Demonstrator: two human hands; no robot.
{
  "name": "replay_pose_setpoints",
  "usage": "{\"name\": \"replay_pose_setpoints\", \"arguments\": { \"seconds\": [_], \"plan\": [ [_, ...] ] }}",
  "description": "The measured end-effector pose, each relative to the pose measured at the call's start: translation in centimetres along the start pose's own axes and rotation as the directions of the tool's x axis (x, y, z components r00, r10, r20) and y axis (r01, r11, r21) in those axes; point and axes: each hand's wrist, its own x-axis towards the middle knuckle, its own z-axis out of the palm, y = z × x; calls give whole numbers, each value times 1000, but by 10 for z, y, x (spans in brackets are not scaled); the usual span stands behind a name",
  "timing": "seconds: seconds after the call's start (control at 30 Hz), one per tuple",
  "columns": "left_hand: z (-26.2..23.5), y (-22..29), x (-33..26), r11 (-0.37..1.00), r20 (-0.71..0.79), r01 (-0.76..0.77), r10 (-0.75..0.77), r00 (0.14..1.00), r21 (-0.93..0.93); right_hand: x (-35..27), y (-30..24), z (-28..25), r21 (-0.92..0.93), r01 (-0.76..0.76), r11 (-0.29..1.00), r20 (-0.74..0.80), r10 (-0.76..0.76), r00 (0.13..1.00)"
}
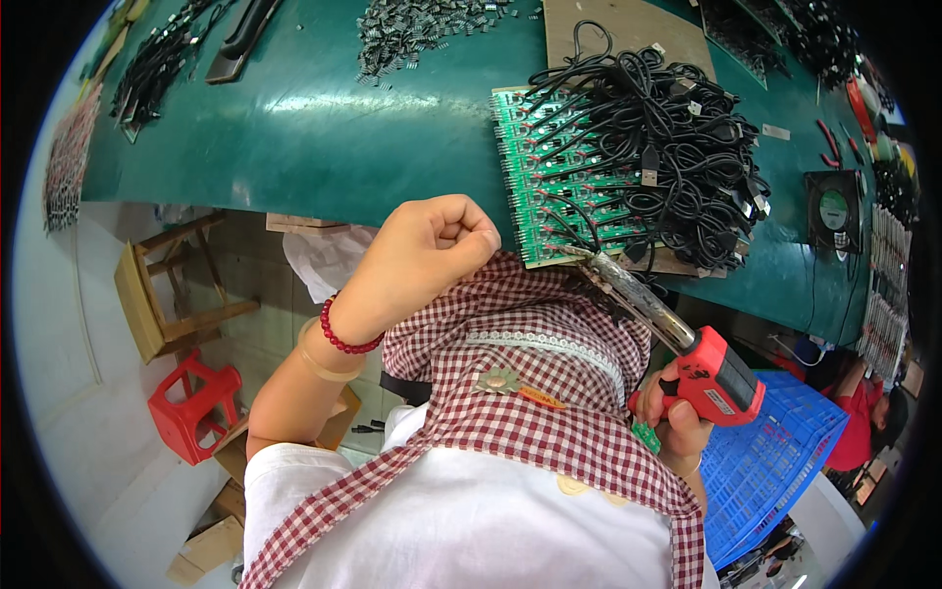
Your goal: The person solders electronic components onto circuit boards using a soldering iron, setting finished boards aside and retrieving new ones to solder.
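Observation:
My right hand is wrapped round the red and black grip of a soldering gun. The gun's long metal barrel slants up and left, its tip by the near edge of a green circuit board panel. Against my right palm shows a small green piece, perhaps a bit of board. My left hand is closed beside the panel's left corner, thumb against curled fingers; whatever it may hold is hidden. Bundled black cables with plugs cover the panel's right side, their thin wire ends running onto the boards.
The panel lies on a green worktable. Many small metal parts are heaped at the back. A small fan stands on the right. Below are a blue plastic basket, a red stool and another person.

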Motion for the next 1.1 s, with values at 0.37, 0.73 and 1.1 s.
{"name": "replay_pose_setpoints", "arguments": {
  "seconds": [0.37,0.73,1.1],
  "plan": [
    [0,23,1,996,-143,-76,82,986,48,9,-59,-55,118,527,842,-322,-469,822],
    [-10,38,15,949,-328,-290,315,890,125,73,-117,-250,-430,306,849,-816,-511,269],
    [-16,69,78,953,-26,17,-10,1000,301,71,-144,-68,10,699,716,-493,-604,626]
  ]
}}
